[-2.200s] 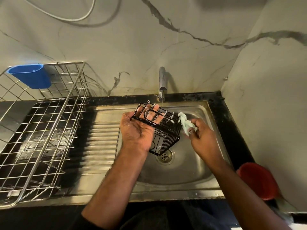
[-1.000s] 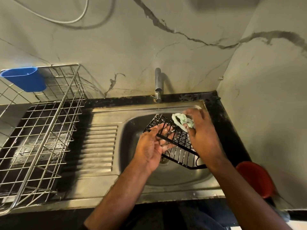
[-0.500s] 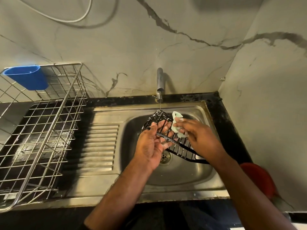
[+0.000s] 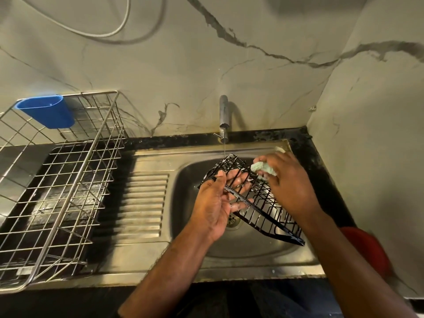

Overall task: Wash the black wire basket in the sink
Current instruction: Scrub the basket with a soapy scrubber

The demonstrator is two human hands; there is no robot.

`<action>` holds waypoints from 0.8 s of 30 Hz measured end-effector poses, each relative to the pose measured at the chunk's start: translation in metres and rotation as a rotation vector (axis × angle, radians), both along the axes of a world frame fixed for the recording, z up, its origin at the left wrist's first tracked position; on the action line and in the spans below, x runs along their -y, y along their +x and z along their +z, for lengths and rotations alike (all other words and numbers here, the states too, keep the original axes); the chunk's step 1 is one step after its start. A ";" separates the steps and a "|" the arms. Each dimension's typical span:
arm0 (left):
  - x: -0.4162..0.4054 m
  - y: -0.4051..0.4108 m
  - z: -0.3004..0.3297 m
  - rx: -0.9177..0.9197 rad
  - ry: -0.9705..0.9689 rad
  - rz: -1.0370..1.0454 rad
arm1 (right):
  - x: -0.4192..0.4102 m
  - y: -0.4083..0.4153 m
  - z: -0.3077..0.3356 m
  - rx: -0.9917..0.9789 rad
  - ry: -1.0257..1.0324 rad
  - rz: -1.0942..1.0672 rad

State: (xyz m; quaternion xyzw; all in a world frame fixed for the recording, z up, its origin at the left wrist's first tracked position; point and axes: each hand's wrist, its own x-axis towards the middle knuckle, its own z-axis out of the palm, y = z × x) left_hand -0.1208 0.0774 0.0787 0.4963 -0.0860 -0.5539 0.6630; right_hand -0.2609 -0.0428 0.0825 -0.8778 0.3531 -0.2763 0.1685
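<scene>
Fingers [image 4: 238,180] of the left hand [image 4: 215,203] are curling up through the wires of the black basket [image 4: 259,203], with the thumb lying over the top rail, so the hand is gripping the basket from below and holding it tilted over the sink [image 4: 252,251]. Just beyond those fingers the right hand [image 4: 289,184] is pinching a pale green cloth [image 4: 263,168] between thumb and fingertips and pressing it against the basket's raised far corner.

Compared with half a second ago, the cloth is sitting a little further to the right and higher along that corner, and the right hand is covering more of the wire side. Compared with two seconds ago, the basket is turned over and laid out wider, with its long edge running down toward the near right of the bowl, below the right wrist. A thin stream from the tap [image 4: 223,118] is falling onto the far corner, just beyond the left fingertips.

Judging from this, the scrubbing is moving from face to face and is mid-way: soap bubbles are showing on the left fingers, so rinsing is probably yet to come. The wet, soapy wires could slip in the grip.
</scene>
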 end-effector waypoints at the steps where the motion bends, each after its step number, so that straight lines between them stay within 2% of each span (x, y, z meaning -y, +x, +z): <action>1: 0.000 -0.001 0.000 0.006 0.006 -0.005 | -0.002 0.001 0.002 0.048 -0.051 -0.028; 3: 0.001 -0.005 0.000 0.026 0.017 -0.020 | -0.008 0.006 0.010 0.136 -0.090 -0.019; 5: 0.002 -0.009 -0.001 0.049 0.023 -0.038 | -0.014 0.018 0.019 0.156 -0.047 0.006; 6: 0.002 -0.011 -0.001 0.053 0.019 -0.044 | -0.017 0.025 0.021 0.137 -0.031 0.022; 9: 0.004 -0.014 0.000 0.070 -0.001 -0.024 | -0.022 0.039 0.016 0.053 -0.183 0.174; 12: 0.004 -0.010 0.002 0.047 -0.025 0.043 | -0.029 0.034 0.005 -0.037 -0.245 0.278; 16: 0.002 0.005 0.003 -0.031 -0.007 0.149 | -0.029 0.009 -0.009 -0.063 -0.227 0.282; 20: -0.003 0.008 0.002 -0.117 -0.001 0.214 | -0.019 -0.009 -0.015 -0.061 -0.005 0.190; 22: -0.005 0.006 0.000 -0.111 0.008 0.223 | -0.020 -0.003 -0.010 -0.095 0.015 0.131; 24: -0.005 0.002 -0.001 -0.102 0.003 0.226 | -0.029 0.013 -0.001 0.011 -0.009 0.146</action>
